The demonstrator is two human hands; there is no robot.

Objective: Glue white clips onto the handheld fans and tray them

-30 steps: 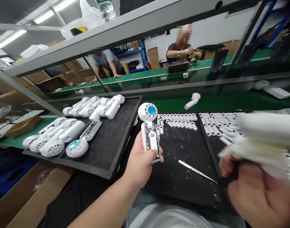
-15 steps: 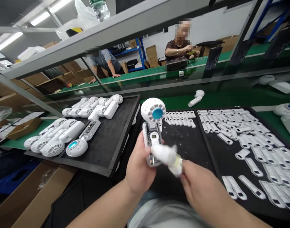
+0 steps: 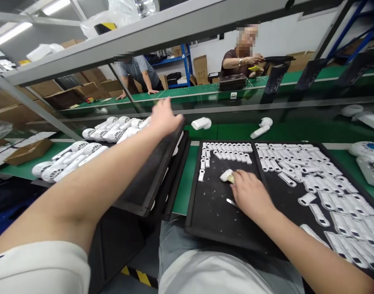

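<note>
Pinching crumpled white cloth is your right hand; your half-open left hand looks empty. Beyond the black rectangular tray, one white plastic fan appears finished; slim white covers inside remain.

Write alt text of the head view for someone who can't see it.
A person's right hand holds a small white wad over a black tray, near rows of small white panels. The left hand is stretched out near the far right corner of another tray that holds white handheld fans.
</note>
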